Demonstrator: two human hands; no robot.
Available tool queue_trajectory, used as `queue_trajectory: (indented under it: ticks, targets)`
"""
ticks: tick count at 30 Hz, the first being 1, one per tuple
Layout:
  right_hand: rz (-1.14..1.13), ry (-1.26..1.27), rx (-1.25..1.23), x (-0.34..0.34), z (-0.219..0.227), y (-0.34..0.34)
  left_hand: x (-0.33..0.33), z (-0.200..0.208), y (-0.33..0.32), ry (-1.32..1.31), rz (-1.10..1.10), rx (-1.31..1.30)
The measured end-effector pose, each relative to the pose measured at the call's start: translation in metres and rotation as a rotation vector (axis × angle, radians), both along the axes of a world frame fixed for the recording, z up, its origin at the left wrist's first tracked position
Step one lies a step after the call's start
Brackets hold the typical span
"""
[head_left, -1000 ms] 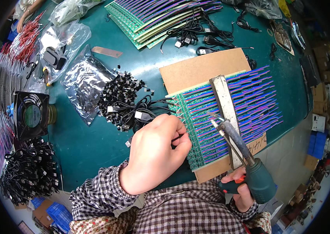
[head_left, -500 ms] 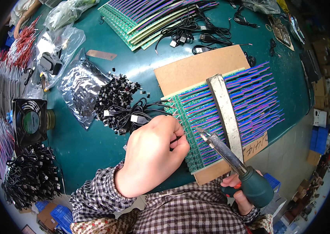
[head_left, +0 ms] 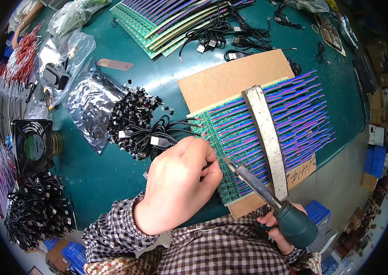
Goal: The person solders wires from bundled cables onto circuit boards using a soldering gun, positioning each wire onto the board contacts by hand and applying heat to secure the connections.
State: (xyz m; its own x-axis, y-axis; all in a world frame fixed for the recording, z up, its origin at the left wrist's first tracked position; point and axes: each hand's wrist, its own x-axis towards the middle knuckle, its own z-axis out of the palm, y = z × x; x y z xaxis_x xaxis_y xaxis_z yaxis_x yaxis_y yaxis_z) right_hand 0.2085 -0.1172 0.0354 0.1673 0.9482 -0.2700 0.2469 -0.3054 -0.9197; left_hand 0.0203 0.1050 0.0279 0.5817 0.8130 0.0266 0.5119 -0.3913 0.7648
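My left hand (head_left: 175, 183) is closed in a pinch at the left edge of the green circuit board panel (head_left: 219, 169). A dark bit of black cable shows between its fingers; the cable's end is hidden. My right hand (head_left: 282, 229) is wrapped round the green handle of a soldering iron (head_left: 260, 185). Its tip touches or hovers just over the board, close to my left fingertips. Rows of blue, red and black wires (head_left: 299, 123) run rightward from the panel. A worn metal bar (head_left: 268, 142) lies across them. Several black cables (head_left: 168, 128) reach the panel's upper left edge.
Under the panel lies brown board (head_left: 230, 75). Left of it are a heap of small black connectors (head_left: 134, 114), a plastic bag (head_left: 90, 105) and a black fan (head_left: 33, 146). More wired panels (head_left: 157, 34) and USB cables (head_left: 217, 34) lie farther back. At upper left, another person's arm (head_left: 28, 20) shows.
The soldering iron has moved left and slightly down, bringing its tip nearer my left fingers. My left hand keeps its pinch in nearly the same place. The view has shifted slightly.
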Motion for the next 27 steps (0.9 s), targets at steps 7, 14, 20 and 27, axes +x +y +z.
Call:
queue_trajectory:
  ticks: [7,14,20,27]
  targets:
    - [0.006,0.004,-0.016,-0.0022,0.0010,0.0035,-0.0004,0.0017,0.0007,0.006,-0.005,0.000]
    - [0.017,0.000,-0.050,-0.0014,0.0012,0.0044,-0.0002,0.0016,0.0003,0.012,0.003,-0.009]
    - [0.055,-0.065,-0.053,-0.0011,0.0049,0.0093,0.0000,0.0019,0.0004,0.017,0.005,-0.010]
    - [0.037,-0.010,-0.019,-0.0016,0.0025,0.0068,0.0004,0.0019,0.0005,0.013,0.008,-0.016]
